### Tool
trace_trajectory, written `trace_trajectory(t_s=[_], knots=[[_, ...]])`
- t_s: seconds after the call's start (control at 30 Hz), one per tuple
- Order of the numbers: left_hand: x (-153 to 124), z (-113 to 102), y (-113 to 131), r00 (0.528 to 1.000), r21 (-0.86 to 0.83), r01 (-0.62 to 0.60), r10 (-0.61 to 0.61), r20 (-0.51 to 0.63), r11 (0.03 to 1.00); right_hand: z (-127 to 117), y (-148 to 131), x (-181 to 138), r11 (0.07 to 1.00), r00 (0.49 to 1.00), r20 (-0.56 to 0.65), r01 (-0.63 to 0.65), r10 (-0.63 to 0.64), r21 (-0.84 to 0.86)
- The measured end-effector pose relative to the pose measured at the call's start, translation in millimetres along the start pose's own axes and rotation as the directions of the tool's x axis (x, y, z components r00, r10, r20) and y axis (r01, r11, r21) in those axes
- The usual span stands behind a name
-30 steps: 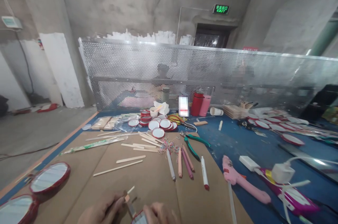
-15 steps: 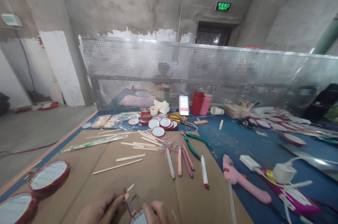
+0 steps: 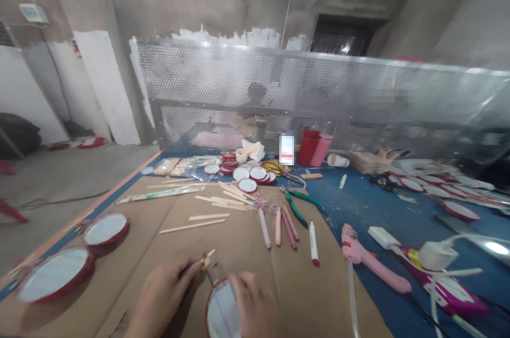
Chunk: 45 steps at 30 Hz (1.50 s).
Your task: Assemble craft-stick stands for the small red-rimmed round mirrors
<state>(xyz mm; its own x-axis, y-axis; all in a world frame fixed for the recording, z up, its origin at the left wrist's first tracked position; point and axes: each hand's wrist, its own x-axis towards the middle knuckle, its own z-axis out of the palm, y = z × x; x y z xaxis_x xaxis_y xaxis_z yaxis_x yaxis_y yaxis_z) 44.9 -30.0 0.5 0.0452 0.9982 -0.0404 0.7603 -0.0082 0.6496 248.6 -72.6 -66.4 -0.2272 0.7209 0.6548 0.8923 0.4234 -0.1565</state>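
Observation:
My left hand (image 3: 169, 287) is closed in a pinch on a small pale wooden stick (image 3: 210, 255) with a short cross piece, near the bottom centre. Just below this stick, my right hand (image 3: 255, 301) grips the edge of a round, red-rimmed disc (image 3: 223, 309) with a pale face. A narrow strip reaches from the disc's upper rim towards the stick; blur hides how they join. Two similar larger-looking red-rimmed discs, one nearer (image 3: 56, 274) and one farther (image 3: 107, 228), lie to the left on the cardboard (image 3: 171, 253).
Craft sticks (image 3: 209, 217), markers (image 3: 314, 242) and green-handled pliers (image 3: 305, 200) lie beyond my hands. A pink glue gun (image 3: 374, 263) and a purple power strip (image 3: 446, 285) lie right. More red-rimmed discs (image 3: 247, 185), a phone (image 3: 287, 149) and a red bottle (image 3: 308, 146) stand farther back.
The view has tilted down and swung slightly left, so my hands and the held disc show more fully. Both hands keep their hold on the stick and disc.

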Motion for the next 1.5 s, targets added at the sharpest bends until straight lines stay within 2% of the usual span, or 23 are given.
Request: trace_trajectory(t_s=[0.13, 0.2, 0.3, 0.43, 1.5], knots=[[-5.4, -4.4, 14.7, 1.0, -0.003, -0.01, 0.01, -0.025, 1.0, -22.3, -1.5, 5.3, 0.986, 0.991, 0.132, 0.0, -0.022, 0.165], [-5.4, -5.2, 17.8, 1.0, 0.0, -0.004, 0.004, -0.029, 1.0, -28.0, -1.0, 9.0, 0.981, 0.991, 0.117, 0.041, -0.064, 0.192], [-5.3, -4.9, 18.4, 1.0, -0.002, 0.002, -0.002, -0.032, 1.0, -31.6, -1.8, 12.2, 0.978, 0.991, 0.134, -0.012, -0.017, 0.208], [-6.5, -4.4, 18.6, 0.999, -0.047, -0.018, 0.016, -0.043, 0.999, -33.6, -3.1, 13.2, 0.978, 0.987, 0.161, -0.015, -0.02, 0.21], [-7.9, -6.0, 21.4, 0.999, -0.062, -0.044, 0.042, -0.029, 0.997, -32.7, 1.8, 15.9, 0.984, 0.991, 0.122, 0.039, -0.061, 0.176]])
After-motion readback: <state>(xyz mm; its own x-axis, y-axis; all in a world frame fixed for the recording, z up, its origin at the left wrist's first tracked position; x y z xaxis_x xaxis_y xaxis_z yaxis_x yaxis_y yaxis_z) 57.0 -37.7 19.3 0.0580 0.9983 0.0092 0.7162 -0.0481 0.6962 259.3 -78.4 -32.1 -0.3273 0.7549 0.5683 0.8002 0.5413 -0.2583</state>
